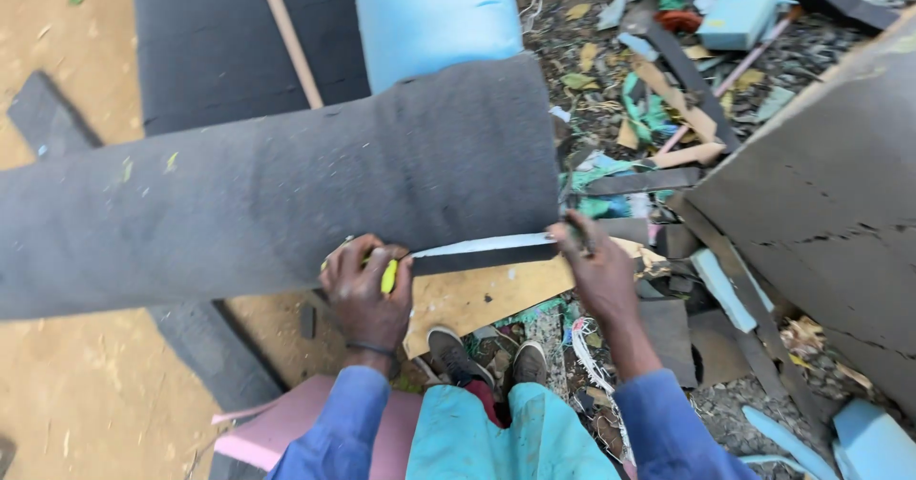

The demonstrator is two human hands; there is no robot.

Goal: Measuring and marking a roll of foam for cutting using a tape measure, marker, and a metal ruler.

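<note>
A long thick sheet of grey foam [267, 194] lies across the view over a wooden board [487, 294]. My left hand [367, 294] is at the foam's lower edge, closed around a yellow-handled cutting tool [388, 276]. From it a pale narrow band [477, 245] runs right along the edge, with a dark foam strip just below. My right hand [593, 265] pinches the foam's lower right corner where the band ends. Whether the band is a blade or a cut face is unclear.
A light blue foam roll [434, 12], a dark foam sheet [219, 41] and a wooden stick [286, 31] lie behind. A big grey slab [821, 213] leans at right. Foam and wood scraps [658, 108] litter the ground. My shoes [448, 351] and a pink foam piece [286, 423] are below.
</note>
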